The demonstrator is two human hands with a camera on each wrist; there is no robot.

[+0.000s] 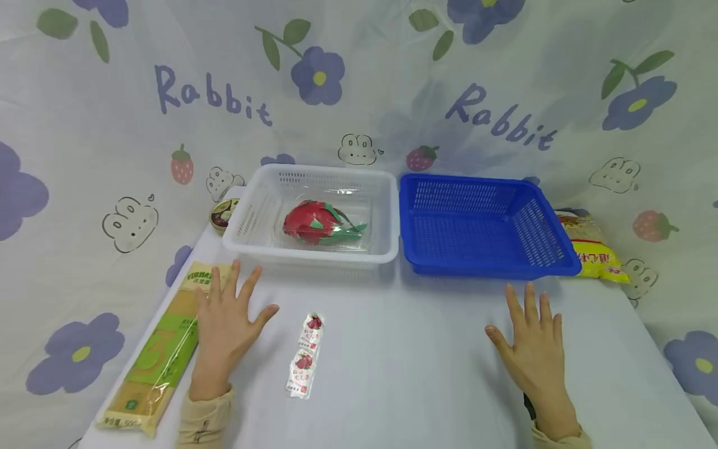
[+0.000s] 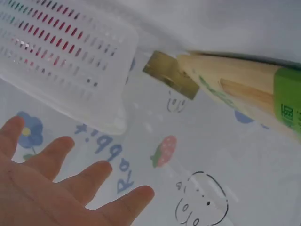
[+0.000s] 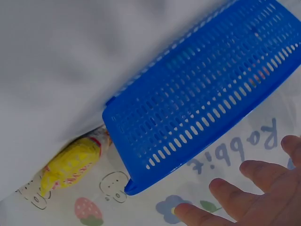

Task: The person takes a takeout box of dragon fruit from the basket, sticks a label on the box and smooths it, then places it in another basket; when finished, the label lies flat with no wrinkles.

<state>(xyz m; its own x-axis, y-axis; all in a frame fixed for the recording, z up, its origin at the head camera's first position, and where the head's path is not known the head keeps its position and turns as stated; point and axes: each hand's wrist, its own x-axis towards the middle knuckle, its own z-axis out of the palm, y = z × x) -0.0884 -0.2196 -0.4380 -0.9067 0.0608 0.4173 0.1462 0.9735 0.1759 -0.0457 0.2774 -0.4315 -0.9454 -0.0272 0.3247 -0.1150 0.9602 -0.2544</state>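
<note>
My left hand is spread with straight fingers, partly in front of a green and yellow noodle packet; whether it touches the packet I cannot tell. To its right lies a strip of two stickers printed with red fruit. My right hand, also spread and holding nothing, is in front of the blue basket. In the white basket sits a clear plastic box with a red and green dragon fruit-like thing in it. Fingers of each hand show in the wrist views.
A yellow food bag lies right of the blue basket, partly hidden by it. Left of the white basket is a small round tin. Behind everything hangs a cloth with rabbits and flowers. The baskets stand side by side on the white table.
</note>
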